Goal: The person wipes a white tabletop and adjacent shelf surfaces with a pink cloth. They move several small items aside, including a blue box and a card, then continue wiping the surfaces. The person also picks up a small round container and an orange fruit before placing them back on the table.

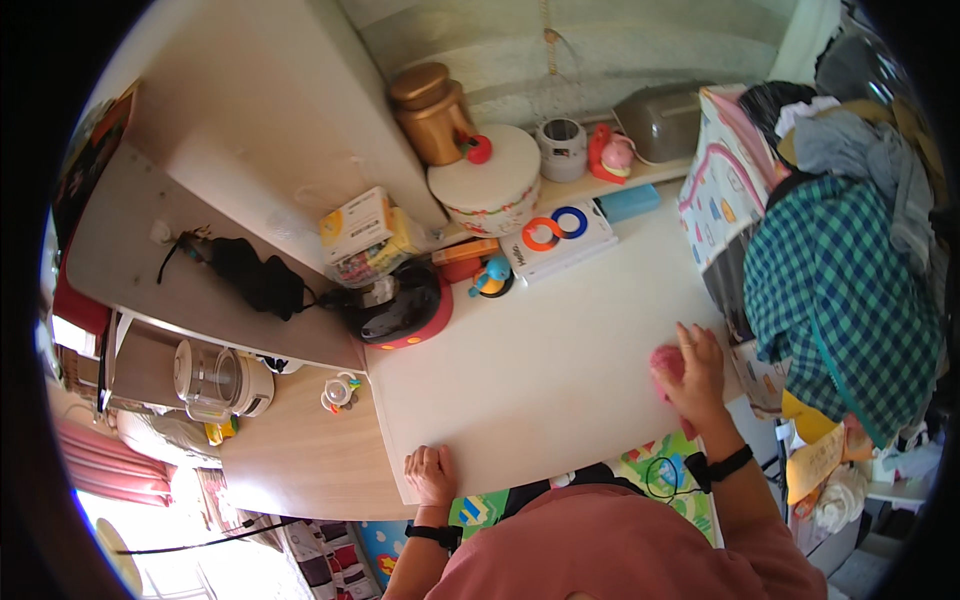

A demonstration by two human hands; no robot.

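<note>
My right hand (pixel 698 378) presses a crumpled pink cloth (pixel 664 368) onto the white tabletop (pixel 540 380), near its right side. The fingers lie over the cloth and cover part of it. At the front left corner my left hand (pixel 430 474) rests on the tabletop with its fingers curled in and nothing visible in them. Each wrist wears a black band.
Along the back stand a box with orange and blue rings (pixel 562 245), a blue toy figure (pixel 491 275), a black-and-red container (pixel 400 305) and a round white tin (pixel 487 180). Piled clothes (pixel 830 290) crowd the right. A wooden surface (pixel 300 440) adjoins the left.
</note>
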